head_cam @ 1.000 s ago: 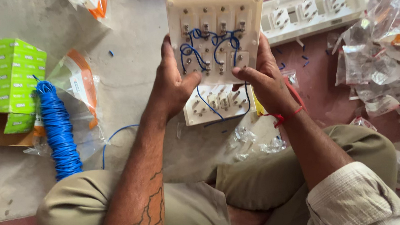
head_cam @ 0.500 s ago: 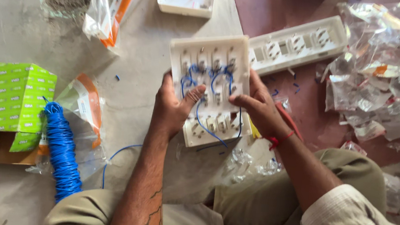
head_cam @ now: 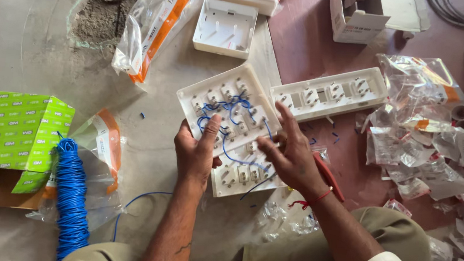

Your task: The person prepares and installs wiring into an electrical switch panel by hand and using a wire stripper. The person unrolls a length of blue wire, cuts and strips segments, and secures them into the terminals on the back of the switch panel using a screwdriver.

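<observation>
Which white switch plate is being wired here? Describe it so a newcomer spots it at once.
On the grey floor, before the seated person's knees, both hands rest on a square white plate lying back-up. Unlike the long narrow plate beside it and the small empty box above, it carries looping blue wires.

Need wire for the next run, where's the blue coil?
Head view, lower left: the blue coil lies on the floor beside the green box, left of the left hand.

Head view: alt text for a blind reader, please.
Both hands, left hand and right hand, rest on the back of a white switch plate wired with blue wire. A blue wire coil and green box lie left.
</observation>
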